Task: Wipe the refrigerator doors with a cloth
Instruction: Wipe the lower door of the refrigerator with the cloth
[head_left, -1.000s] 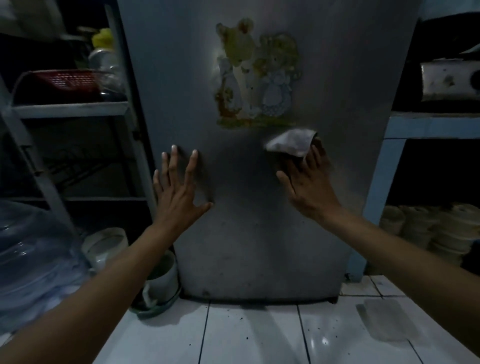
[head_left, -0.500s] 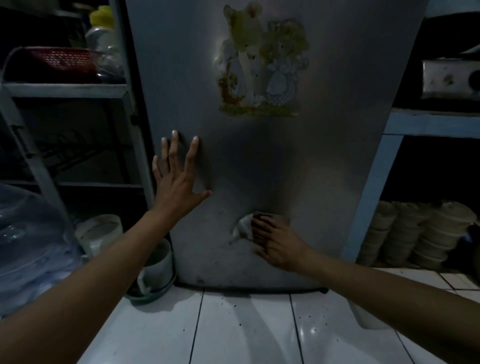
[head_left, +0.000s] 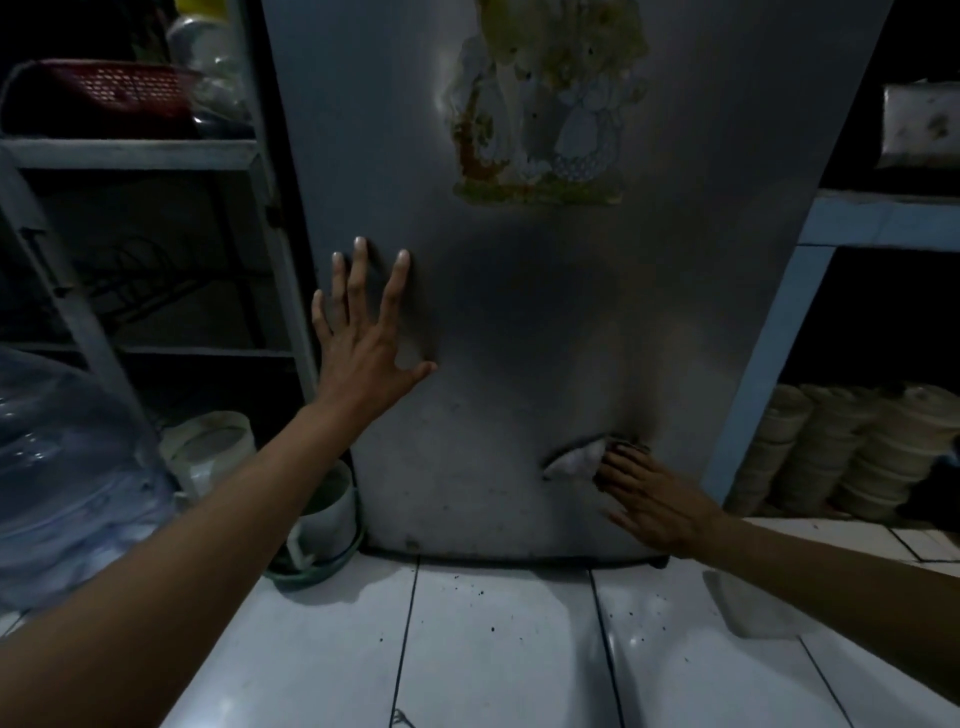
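- Low on the refrigerator door (head_left: 519, 338), near its bottom right corner, the right hand (head_left: 654, 499) presses a small white cloth (head_left: 574, 460) flat against the metal. Its fingers are straight and close together, pointing up and to the left; the cloth sticks out from under the fingertips on the left side.
- The right forearm comes in from the right edge, almost level, just above the floor.
- Higher, close to the left edge of the door, the left hand (head_left: 363, 332) lies flat on the surface with the fingers spread wide and pointing up, the thumb stretched out to the right. It holds nothing.
- The left arm reaches up from the bottom left corner, fully extended.
- A worn sticker (head_left: 545, 104) sits on the upper part of the door, well above both hands.
- White floor tiles (head_left: 493, 649) lie below the door; a big water bottle (head_left: 67, 478) stands at the left, and a rack with a red basket (head_left: 119, 88) is above it.
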